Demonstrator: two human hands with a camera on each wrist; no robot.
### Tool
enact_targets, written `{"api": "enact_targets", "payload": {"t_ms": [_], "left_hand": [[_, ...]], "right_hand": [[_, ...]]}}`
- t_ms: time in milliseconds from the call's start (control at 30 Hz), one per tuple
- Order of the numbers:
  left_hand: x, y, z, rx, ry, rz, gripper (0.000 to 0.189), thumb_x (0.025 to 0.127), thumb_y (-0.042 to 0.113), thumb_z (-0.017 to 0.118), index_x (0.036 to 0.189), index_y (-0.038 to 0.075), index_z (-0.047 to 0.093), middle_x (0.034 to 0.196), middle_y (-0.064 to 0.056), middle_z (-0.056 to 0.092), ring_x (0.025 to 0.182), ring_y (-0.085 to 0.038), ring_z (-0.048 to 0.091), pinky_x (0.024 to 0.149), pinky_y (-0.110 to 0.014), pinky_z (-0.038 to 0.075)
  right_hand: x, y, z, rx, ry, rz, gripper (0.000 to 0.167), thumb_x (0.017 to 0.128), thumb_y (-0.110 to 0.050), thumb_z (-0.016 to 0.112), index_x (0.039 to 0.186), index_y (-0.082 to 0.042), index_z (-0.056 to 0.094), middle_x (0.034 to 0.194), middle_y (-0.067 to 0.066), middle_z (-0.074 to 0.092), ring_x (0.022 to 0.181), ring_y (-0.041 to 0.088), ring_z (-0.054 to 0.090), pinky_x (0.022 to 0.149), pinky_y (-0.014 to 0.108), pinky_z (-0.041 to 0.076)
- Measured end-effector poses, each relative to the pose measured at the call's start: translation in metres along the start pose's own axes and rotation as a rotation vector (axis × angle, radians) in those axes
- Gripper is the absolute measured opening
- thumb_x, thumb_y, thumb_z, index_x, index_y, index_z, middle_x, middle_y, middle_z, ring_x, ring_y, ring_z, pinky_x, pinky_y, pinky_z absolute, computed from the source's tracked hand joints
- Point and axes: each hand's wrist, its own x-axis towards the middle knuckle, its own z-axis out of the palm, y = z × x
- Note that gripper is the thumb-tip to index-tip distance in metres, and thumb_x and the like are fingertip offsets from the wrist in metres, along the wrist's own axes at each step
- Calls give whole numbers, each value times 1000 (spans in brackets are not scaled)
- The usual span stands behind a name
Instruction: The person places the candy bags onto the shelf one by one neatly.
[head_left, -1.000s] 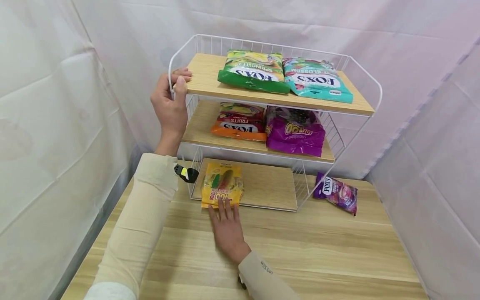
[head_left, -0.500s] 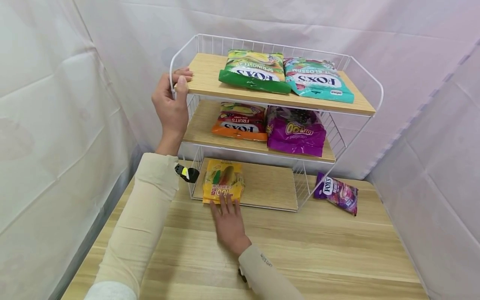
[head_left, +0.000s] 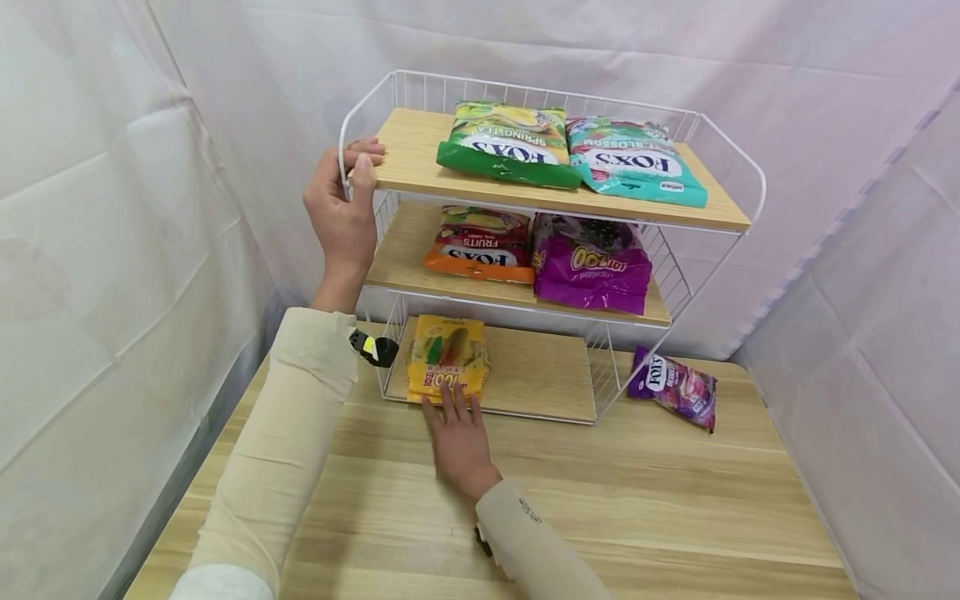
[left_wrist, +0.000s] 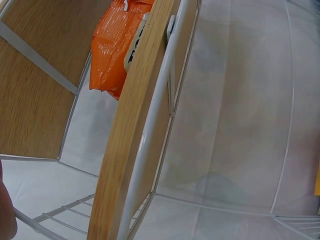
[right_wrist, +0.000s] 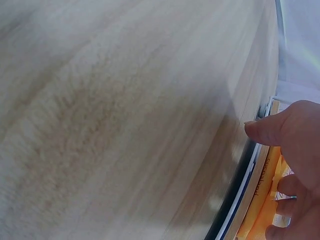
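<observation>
My left hand (head_left: 345, 208) grips the front left corner of the top board of a white wire rack (head_left: 525, 207) with wooden shelves. In the left wrist view only a bit of that hand (left_wrist: 6, 212) shows at the edge. My right hand (head_left: 461, 446) lies with its fingers stretched out on the lower edge of a yellow candy bag (head_left: 450, 350). That bag rests on the left part of the bottom shelf (head_left: 536, 375). In the right wrist view the fingers of the right hand (right_wrist: 300, 165) touch the orange-yellow bag edge (right_wrist: 265, 192) at the shelf's front.
A green bag (head_left: 510, 142) and a teal bag (head_left: 637, 162) lie on the top shelf. An orange-red bag (head_left: 482, 242) and a purple bag (head_left: 592, 267) fill part of the middle one. A small purple bag (head_left: 678, 389) lies on the table (head_left: 637, 500), right of the rack.
The yellow bag has slid a little further back onto the bottom shelf, and my right hand has moved forward with it. My left hand stays on the rack corner.
</observation>
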Motion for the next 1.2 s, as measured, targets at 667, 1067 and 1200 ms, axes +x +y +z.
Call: {"api": "enact_targets", "payload": {"t_ms": [667, 1067, 1200], "left_hand": [[0, 2, 1, 15, 1, -10, 20, 87, 4, 51, 87, -11, 63, 94, -31, 65, 99, -30, 63, 96, -33, 44], [0, 1, -1, 12, 2, -16, 21, 87, 4, 51, 87, -14, 62, 95, -31, 65, 101, -30, 63, 97, -34, 44], [-1, 1, 0, 13, 0, -10, 23, 87, 5, 51, 87, -15, 61, 94, -31, 65, 100, -30, 63, 97, -35, 44]], "right_hand": [[-5, 7, -10, 68, 62, -6, 51, 101, -27, 42, 150, -23, 32, 154, 8, 29, 142, 29, 21, 112, 49, 23], [-42, 31, -5, 357, 290, 40, 48, 93, -20, 58, 139, -10, 49, 136, 8, 52, 129, 30, 44, 103, 46, 38], [-57, 42, -2, 463, 366, 101, 45, 92, -15, 60, 135, -7, 52, 131, 12, 56, 123, 31, 49, 99, 45, 43]]}}
